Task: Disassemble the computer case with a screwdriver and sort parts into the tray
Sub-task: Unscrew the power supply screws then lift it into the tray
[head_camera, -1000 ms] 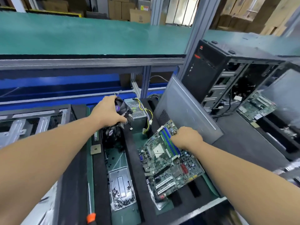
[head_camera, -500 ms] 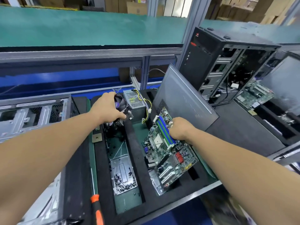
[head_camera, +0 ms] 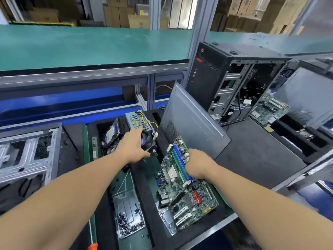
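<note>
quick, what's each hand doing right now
Left hand: closed on the cooler fan, holding it over the tray.
Right hand: closed on the motherboard, gripping its far edge by the blue memory slots.

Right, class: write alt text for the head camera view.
A person's left hand grips a cooler fan while the right hand holds a motherboard over a black foam tray. An open computer case stands behind.

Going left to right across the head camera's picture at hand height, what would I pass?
Bare metal chassis → memory stick → hard drive → left hand gripping the fan → right hand holding the motherboard → grey side panel → second motherboard.
</note>
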